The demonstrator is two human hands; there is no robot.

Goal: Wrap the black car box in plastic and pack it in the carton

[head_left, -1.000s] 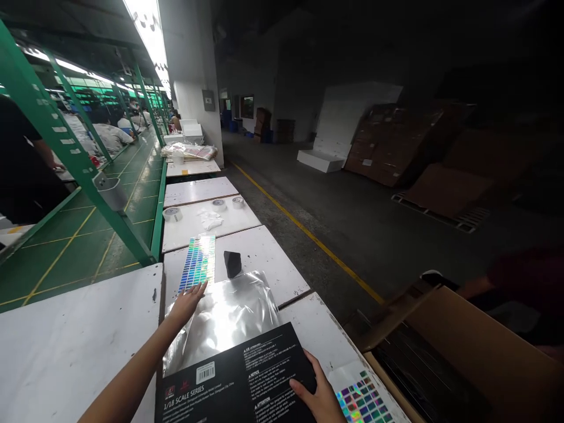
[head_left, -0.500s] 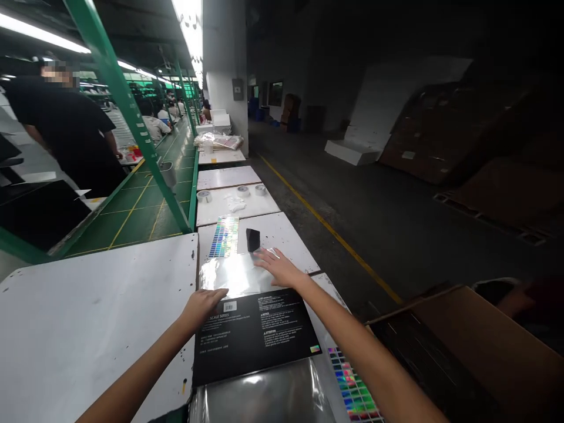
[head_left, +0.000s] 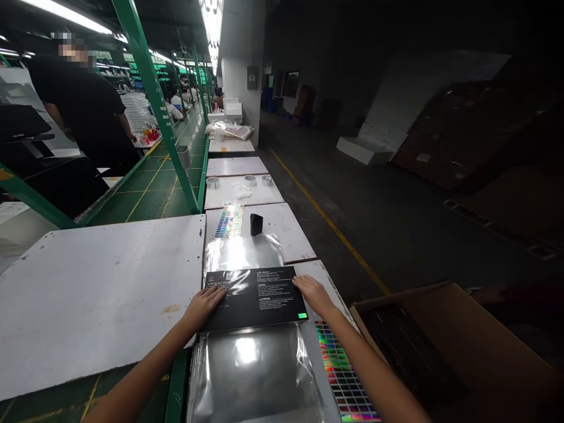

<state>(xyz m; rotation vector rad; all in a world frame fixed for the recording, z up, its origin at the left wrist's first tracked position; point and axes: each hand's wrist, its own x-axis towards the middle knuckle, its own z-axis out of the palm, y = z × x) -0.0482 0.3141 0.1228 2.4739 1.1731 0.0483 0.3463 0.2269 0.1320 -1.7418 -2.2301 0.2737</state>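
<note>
A flat black box with white print and a small shiny sticker lies crosswise before me. My left hand rests over its left side, fingers together on top and the thumb hidden. At the right edge, my right hand has bent fingertips on the box, gripping that side. Clear plastic film sticks out past the far edge; I cannot tell whether it wraps the box. Nearer me lies a stack of clear plastic bags. Beyond the film stand a small black block and a sheet of holographic stickers.
Another holographic sticker sheet lies by my right forearm. An open cardboard box stands right, with dark contents. Tape rolls sit farther along the white tables. A green post rises beside the conveyor; a person in black stands beyond.
My right hand has come back from the plastic film to the box's right edge. My left hand has moved from the far left corner onto the box's left side. The view has shifted.
</note>
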